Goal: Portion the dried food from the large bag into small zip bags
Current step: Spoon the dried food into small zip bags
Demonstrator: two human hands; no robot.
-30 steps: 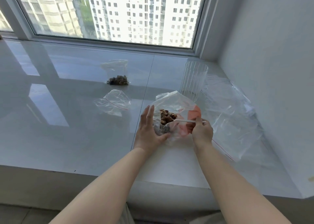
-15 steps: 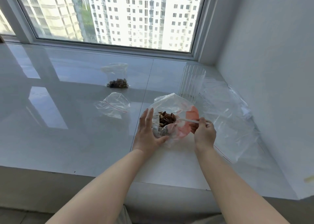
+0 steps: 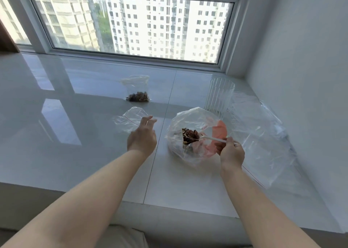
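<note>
The right hand (image 3: 231,152) works nearest the front edge of the sill (image 3: 94,153), fingers curled in a pinch on the handle of a white plastic spoon (image 3: 209,138). The spoon bowl, loaded with dried food (image 3: 189,135), sits inside the open mouth of the large bag (image 3: 188,123). The left hand (image 3: 142,138) hovers left of that bag with fingers loosely spread and holding nothing, fingertips just at the near edge of the empty small zip bag (image 3: 130,120).

Handling, as judged: all bags are thin, limp film — light, slippery on the glossy sill, and prone to collapse. Take the empty bag by its rim beside the red zip line and hold the mouth open. The dried food is loose and light; keep the spoon level to avoid spills.

Farther back, toward the window, a filled small zip bag (image 3: 137,94) stands well apart. A ribbed clear cup (image 3: 220,97) stands just behind the large bag — an upset risk on a high lift. Spare clear bags (image 3: 263,138) lie along the right wall. Open room lies across the left and centre of the sill.
</note>
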